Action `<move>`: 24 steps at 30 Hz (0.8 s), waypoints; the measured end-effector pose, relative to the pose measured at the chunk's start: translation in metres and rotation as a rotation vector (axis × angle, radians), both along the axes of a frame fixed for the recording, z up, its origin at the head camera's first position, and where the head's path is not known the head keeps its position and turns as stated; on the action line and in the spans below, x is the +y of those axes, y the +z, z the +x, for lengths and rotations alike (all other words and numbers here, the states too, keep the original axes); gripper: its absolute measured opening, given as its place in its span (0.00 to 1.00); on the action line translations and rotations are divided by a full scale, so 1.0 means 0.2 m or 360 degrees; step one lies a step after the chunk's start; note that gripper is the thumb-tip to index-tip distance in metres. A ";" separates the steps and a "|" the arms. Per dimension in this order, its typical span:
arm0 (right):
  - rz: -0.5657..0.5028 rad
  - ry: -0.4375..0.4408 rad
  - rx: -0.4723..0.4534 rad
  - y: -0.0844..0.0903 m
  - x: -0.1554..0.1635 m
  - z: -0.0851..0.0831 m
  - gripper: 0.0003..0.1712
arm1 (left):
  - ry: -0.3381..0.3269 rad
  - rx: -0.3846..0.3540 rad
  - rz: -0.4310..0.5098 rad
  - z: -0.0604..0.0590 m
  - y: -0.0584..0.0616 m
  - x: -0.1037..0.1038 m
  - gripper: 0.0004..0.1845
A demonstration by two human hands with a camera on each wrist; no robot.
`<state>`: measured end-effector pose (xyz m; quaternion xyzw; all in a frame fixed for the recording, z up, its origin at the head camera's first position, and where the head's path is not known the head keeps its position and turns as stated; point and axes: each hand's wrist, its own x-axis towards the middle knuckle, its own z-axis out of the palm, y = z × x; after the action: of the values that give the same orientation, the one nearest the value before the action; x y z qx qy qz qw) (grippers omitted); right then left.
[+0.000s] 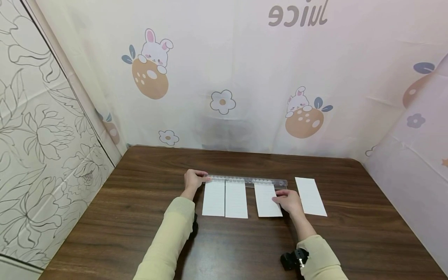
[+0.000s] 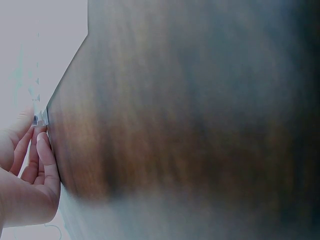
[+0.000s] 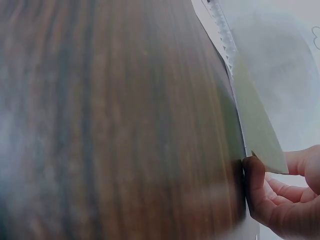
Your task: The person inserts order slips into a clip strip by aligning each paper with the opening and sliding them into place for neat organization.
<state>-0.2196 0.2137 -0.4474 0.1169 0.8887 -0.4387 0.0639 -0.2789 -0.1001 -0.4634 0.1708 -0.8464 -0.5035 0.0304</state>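
A clear plastic strip (image 1: 249, 180) with a row of rounded bumps lies across the tabletop. At its left end, my left hand (image 1: 194, 179) pinches it between thumb and fingers, as the left wrist view also shows. Two faintly lined white paper cards, a left one (image 1: 214, 198) and a second one (image 1: 236, 200), hang side by side from the strip toward me. To their right, past a gap, a third card (image 1: 265, 202) has its top edge at the strip. My right hand (image 1: 291, 201) pinches that card's right edge; in the right wrist view the card (image 3: 255, 117) is tilted up.
A fourth white card (image 1: 311, 196) lies apart on the brown wooden table (image 1: 140, 237), right of the strip's end. Behind the table hangs a printed curtain (image 1: 252, 77). A flower-patterned panel (image 1: 42, 128) stands at the left.
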 end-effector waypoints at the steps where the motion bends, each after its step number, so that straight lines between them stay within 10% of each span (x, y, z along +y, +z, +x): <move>1: -0.0003 0.0002 -0.0005 0.00 0.00 0.00 0.17 | 0.0002 -0.0003 0.0000 0.00 0.00 0.00 0.07; 24: 0.0029 0.0006 0.0001 0.01 -0.07 -0.01 0.16 | -0.0019 0.0029 -0.0022 0.01 0.01 0.00 0.07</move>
<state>-0.2212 0.2001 -0.4461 0.1156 0.8929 -0.4306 0.0635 -0.2766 -0.0999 -0.4623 0.1610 -0.8505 -0.4993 0.0364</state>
